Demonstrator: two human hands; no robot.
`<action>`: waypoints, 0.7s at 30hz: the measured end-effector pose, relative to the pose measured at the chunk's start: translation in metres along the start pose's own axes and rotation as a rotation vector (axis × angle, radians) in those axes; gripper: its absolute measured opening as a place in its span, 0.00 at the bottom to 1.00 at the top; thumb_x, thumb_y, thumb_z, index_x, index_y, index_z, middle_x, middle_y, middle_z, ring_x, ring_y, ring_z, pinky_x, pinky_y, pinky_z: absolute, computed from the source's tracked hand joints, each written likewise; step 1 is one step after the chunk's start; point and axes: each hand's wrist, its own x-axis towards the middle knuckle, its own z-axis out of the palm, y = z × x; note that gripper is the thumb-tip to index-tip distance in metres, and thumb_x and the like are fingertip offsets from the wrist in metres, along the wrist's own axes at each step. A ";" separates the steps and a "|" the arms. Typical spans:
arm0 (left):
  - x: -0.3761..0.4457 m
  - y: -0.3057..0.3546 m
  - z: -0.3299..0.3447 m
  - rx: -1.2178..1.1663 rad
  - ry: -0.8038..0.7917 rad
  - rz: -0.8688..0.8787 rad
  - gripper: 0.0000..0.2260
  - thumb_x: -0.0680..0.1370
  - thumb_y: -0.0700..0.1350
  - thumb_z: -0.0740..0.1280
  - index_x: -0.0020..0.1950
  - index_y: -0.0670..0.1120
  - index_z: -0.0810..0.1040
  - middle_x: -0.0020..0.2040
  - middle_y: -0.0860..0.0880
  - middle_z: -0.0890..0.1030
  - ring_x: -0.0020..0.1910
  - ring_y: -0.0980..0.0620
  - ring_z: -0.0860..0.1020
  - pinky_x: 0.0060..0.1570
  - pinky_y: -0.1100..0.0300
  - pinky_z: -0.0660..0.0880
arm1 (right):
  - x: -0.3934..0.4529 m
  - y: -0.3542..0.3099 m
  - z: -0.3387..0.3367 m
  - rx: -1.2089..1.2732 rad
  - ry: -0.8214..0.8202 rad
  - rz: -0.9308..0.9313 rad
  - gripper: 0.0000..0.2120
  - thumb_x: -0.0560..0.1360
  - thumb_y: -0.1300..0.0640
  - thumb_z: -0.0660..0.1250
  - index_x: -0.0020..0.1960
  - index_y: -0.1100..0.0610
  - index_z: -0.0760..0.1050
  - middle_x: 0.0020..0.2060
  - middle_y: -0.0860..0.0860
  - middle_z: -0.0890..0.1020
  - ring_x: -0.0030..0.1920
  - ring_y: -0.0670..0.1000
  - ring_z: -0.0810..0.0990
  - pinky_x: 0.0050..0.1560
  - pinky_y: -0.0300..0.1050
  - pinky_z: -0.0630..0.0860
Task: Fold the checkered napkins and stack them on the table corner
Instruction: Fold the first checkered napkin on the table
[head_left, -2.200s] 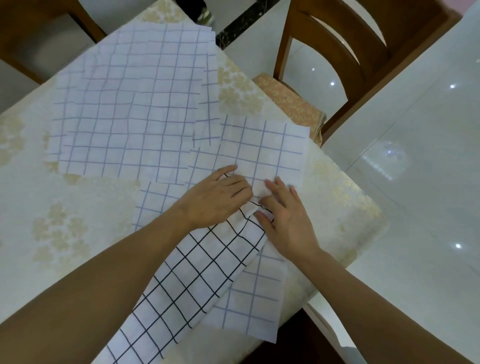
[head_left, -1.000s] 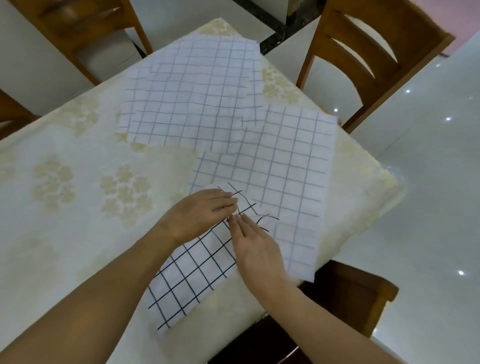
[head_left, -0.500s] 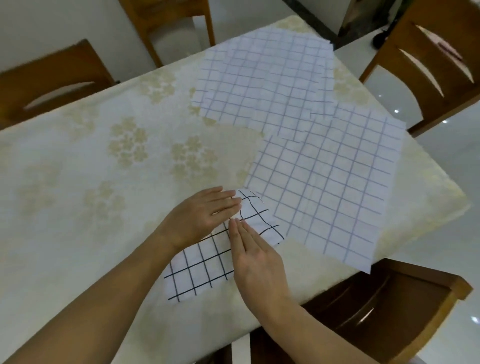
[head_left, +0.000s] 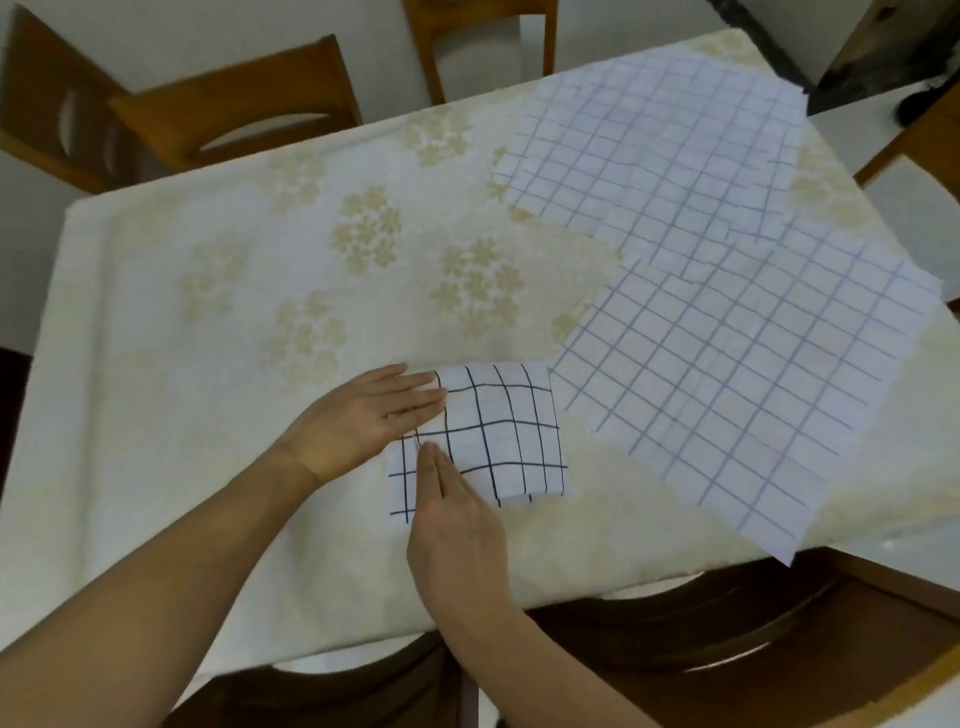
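Black-checked napkin (head_left: 498, 431) lies folded small near the table's (head_left: 208, 312) front edge, left hand (head_left: 363, 421) and right hand (head_left: 457, 514) pressing it flat-fingered; blue-checked napkins (head_left: 727, 353) right of it still unfolded, nothing stacked.

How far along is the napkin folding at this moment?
Done: the black-checked napkin is folded into a small rectangle. In hand: the left hand and right hand press flat on it. Left: the unfolded blue-checked napkins lie spread out at the right, and no stack shows yet.
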 end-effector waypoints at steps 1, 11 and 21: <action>-0.005 -0.002 0.005 -0.001 -0.010 -0.005 0.32 0.66 0.26 0.77 0.68 0.41 0.76 0.67 0.44 0.78 0.67 0.44 0.76 0.73 0.50 0.64 | 0.000 -0.002 0.006 0.001 -0.010 0.005 0.37 0.53 0.68 0.82 0.63 0.64 0.80 0.57 0.57 0.84 0.57 0.50 0.84 0.57 0.40 0.78; -0.051 -0.035 0.062 -0.076 0.056 0.136 0.20 0.77 0.33 0.66 0.70 0.39 0.74 0.69 0.43 0.77 0.68 0.44 0.76 0.68 0.47 0.72 | 0.015 -0.026 0.073 -0.092 -0.059 0.174 0.39 0.48 0.65 0.85 0.60 0.61 0.82 0.53 0.54 0.86 0.49 0.47 0.86 0.44 0.36 0.80; -0.087 -0.049 0.102 -0.128 0.059 0.094 0.14 0.81 0.36 0.62 0.64 0.40 0.80 0.67 0.41 0.78 0.68 0.42 0.75 0.67 0.46 0.73 | 0.014 -0.042 0.115 -0.102 0.005 0.210 0.34 0.56 0.64 0.82 0.62 0.62 0.80 0.55 0.54 0.85 0.49 0.49 0.86 0.42 0.36 0.80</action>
